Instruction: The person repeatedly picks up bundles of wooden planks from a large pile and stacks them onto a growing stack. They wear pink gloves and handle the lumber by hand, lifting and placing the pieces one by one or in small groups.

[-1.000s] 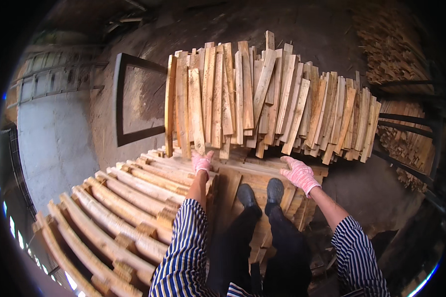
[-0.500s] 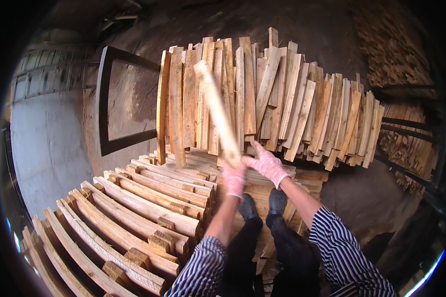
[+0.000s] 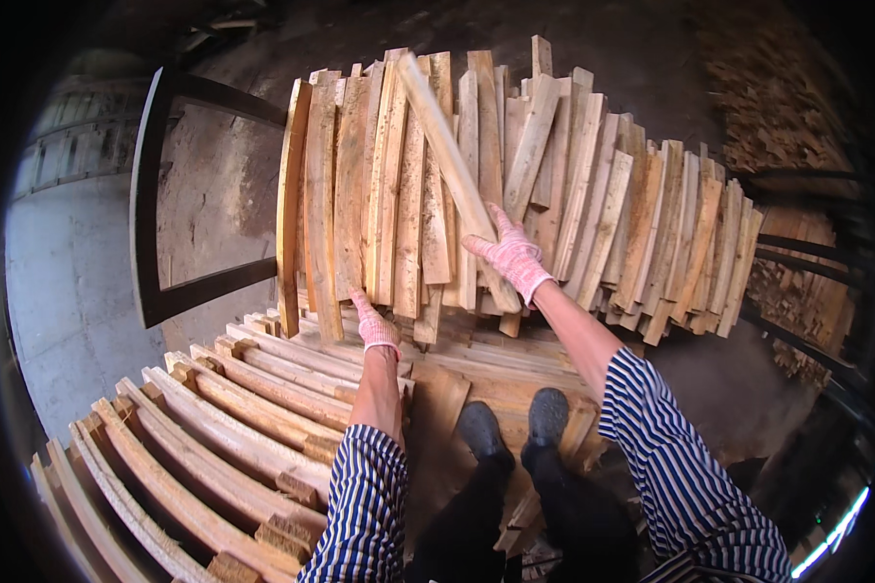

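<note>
My right hand (image 3: 508,255), in a pinkish knitted glove, grips the lower part of a long pale wooden plank (image 3: 445,141). This plank slants across a pile of upright-looking planks in front of me. My left hand (image 3: 374,324), gloved alike, is at the lower end of another plank (image 3: 350,194) on the left side of the pile. A digit lies on that plank's end; the other fingers are mostly hidden.
Rows of stacked planks (image 3: 204,466) with small wood blocks between them fill the lower left. A dark metal frame (image 3: 148,204) stands left of the pile. More wood (image 3: 797,311) lies behind dark bars at right. My shoes (image 3: 548,416) are on boards.
The slanting plank has come down onto the pile, with my right hand moving up and holding it. My left hand has left it and moved left to another plank's end.
</note>
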A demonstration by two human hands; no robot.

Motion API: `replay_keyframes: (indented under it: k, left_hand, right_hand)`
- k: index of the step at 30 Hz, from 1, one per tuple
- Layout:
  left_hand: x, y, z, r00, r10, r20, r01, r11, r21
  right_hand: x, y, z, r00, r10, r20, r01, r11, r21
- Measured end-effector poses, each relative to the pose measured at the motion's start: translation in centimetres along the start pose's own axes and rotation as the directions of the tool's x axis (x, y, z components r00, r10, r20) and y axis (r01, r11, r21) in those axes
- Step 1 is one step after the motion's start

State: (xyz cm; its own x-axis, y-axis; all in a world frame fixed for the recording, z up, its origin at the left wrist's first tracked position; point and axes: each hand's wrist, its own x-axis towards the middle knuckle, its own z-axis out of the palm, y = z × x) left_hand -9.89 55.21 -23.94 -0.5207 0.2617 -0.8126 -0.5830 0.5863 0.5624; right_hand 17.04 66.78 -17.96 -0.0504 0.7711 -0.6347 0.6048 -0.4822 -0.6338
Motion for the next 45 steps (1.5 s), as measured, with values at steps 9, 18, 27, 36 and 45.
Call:
replay_keyframes:
  k: [9,18,27,36,45]
  left_hand:
    - [-10.1,-3.3,8.3,1.0,-0.031,0.001,0.031,0.996,-0.085]
    - [-6.1,-5.7,11.9,0.931,0.092,0.353,-0.273,0.816,0.509]
    - [-10.2,-5.5,8.5,0.873,-0.242,0.423,-0.09,0.774,0.627]
    - [-8.2,-7.2,9.9,0.741,-0.173,0.649,-0.021,0.96,0.28]
    - [-17.3,-5.3,0.4,0.475,-0.407,0.78,0.481,0.863,0.157]
  right_hand:
    - [1.4,3.1,2.9,0.948,0.317,0.005,-0.305,0.907,0.289]
    - [4.8,9.7,-4.5,0.953,0.063,0.296,-0.237,0.763,0.601]
    - [-4.7,5.7,-5.3,0.888,0.246,0.389,-0.422,0.774,0.473]
    - [-5.9,11.2,-3.8,0.964,0.035,0.264,-0.21,0.708,0.674]
    - [-18.9,8.2,-5.8,0.869,0.118,0.481,-0.462,0.542,0.702]
